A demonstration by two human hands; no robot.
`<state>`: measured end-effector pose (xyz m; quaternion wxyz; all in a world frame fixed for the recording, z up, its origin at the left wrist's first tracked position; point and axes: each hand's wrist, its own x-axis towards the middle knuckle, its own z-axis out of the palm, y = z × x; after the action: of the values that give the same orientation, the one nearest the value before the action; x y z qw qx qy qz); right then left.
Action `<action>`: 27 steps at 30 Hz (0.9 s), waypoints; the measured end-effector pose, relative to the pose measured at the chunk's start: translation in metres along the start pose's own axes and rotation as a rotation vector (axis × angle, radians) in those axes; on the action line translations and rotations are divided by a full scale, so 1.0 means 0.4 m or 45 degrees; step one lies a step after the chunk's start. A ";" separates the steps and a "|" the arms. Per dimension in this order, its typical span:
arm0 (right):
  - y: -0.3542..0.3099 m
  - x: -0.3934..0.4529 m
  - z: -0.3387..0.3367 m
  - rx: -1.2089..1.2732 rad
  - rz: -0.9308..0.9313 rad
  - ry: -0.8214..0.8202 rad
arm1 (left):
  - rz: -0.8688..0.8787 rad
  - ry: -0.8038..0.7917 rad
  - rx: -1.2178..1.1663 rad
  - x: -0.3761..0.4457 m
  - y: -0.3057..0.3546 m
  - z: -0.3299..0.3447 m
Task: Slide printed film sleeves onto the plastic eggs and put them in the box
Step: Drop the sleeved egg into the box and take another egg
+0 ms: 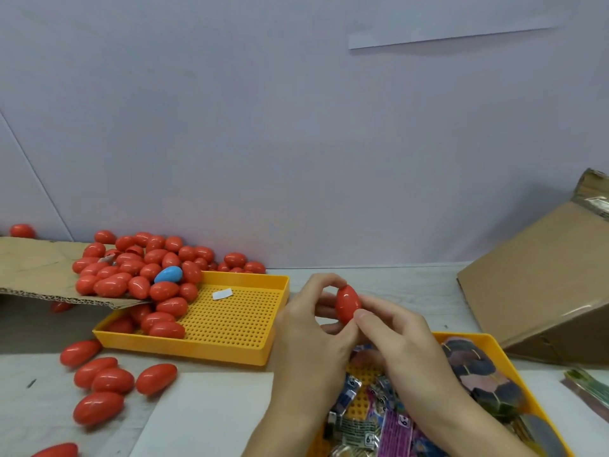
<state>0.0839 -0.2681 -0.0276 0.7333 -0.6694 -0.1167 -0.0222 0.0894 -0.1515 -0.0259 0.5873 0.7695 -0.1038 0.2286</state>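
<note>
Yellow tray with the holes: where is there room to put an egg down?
The perforated yellow tray is bare on its right half, around the white slip. Its left side is crowded with red eggs spilling off the cardboard flap.

Glossy plastic egg (347, 303), corrugated cardboard (39, 268)

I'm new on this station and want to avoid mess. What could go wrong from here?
1. The red egg, pinched only by fingertips of the left hand and right hand, looks smooth and might slip.
2. The egg pile overhangs the cardboard flap; a nudge may roll more onto the table.
3. Printed sleeves lie jumbled, so two may be picked together.
</note>
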 end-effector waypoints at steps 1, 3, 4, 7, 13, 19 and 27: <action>-0.001 -0.001 0.000 -0.011 -0.016 -0.008 | 0.023 0.002 0.034 -0.001 0.000 0.000; -0.006 -0.003 -0.001 -0.029 -0.034 -0.025 | 0.050 0.005 0.084 -0.004 -0.001 0.001; -0.008 -0.004 0.000 -0.035 -0.037 -0.036 | 0.056 0.010 0.093 -0.004 -0.001 0.001; -0.010 -0.005 0.000 -0.035 -0.033 -0.075 | 0.084 0.022 0.138 -0.004 -0.001 0.000; -0.004 -0.002 0.000 -0.050 -0.002 0.008 | 0.077 0.058 0.152 -0.004 0.003 0.002; 0.007 0.005 -0.002 -0.023 0.077 0.110 | 0.011 0.068 0.153 -0.004 0.000 0.004; 0.019 0.012 -0.008 0.126 0.091 0.117 | -0.059 0.096 0.102 -0.002 0.000 0.004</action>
<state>0.0905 -0.2698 -0.0344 0.7704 -0.6344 -0.0597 -0.0210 0.0891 -0.1531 -0.0264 0.5647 0.7853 -0.0547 0.2478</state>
